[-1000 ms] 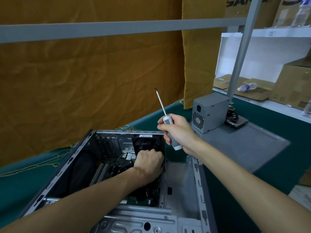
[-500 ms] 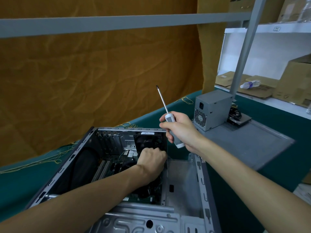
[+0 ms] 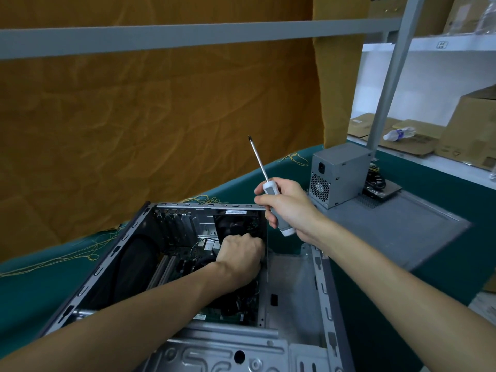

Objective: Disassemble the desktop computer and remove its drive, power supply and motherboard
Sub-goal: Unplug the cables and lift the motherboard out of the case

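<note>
Left hand (image 3: 241, 253) fists something deep in the case (image 3: 295, 285), right hand (image 3: 290, 208) grips the screwdriver (image 3: 271, 191) — wiggle gently, don't yank.

Left forearm stretched forward and down from the lower left, bare, wrist bent; left hand (image 3: 239, 254) knuckles up, fingers curled tight, their tips hidden, so what they grip cannot be told. Right forearm reaching in from the lower right, bare; right hand (image 3: 288, 208) raised, fingers wrapped round a white-handled, steel-shafted screwdriver (image 3: 269, 187), shaft pointing up and leftward.
</note>
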`<action>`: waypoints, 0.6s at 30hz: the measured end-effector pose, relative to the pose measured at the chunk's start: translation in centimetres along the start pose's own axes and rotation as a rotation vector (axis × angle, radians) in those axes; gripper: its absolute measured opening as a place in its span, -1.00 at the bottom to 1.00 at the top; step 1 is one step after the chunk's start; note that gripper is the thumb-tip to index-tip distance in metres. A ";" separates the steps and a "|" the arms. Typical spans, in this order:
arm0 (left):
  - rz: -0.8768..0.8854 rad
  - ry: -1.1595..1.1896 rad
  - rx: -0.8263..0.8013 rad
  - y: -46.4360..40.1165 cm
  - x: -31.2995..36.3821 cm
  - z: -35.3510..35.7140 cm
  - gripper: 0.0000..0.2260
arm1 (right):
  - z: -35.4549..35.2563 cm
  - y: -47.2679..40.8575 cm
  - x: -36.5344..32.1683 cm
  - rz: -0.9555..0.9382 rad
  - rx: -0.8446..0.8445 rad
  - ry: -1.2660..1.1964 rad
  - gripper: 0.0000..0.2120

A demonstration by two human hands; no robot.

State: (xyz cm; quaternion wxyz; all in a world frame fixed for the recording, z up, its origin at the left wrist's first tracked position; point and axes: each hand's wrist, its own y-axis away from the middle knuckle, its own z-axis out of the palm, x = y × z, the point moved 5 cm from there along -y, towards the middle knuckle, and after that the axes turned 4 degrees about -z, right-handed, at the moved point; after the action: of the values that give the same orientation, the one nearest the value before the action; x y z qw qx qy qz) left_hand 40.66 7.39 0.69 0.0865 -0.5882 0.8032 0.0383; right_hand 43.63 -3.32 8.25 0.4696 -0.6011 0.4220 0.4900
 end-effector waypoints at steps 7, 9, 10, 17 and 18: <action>0.028 -0.056 0.020 -0.1 0.4 -0.2 -0.83 | -0.1 -0.1 0.1 0.000 -0.002 0.006 -0.93; 0.001 -0.015 0.018 0.1 0.2 -0.5 -0.82 | -0.1 0.0 0.1 -0.002 -0.003 -0.001 -0.93; -0.025 0.025 0.022 0.2 -0.1 -0.9 -0.82 | -0.1 0.0 0.0 -0.002 -0.005 -0.008 -0.94; -0.234 1.103 0.099 2.7 -4.6 -5.4 -0.86 | 0.1 0.5 -0.5 -0.038 -0.038 0.006 -0.96; -0.327 1.365 0.059 3.2 -5.3 -5.4 -0.86 | 0.3 0.6 -0.6 -0.064 -0.067 0.031 -0.94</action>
State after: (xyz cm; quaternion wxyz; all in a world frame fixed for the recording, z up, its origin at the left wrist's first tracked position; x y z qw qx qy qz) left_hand 38.67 12.40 6.87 -0.4163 -0.5915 0.5799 -0.3749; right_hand 42.88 -3.11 8.74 0.4581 -0.6371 0.3931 0.4794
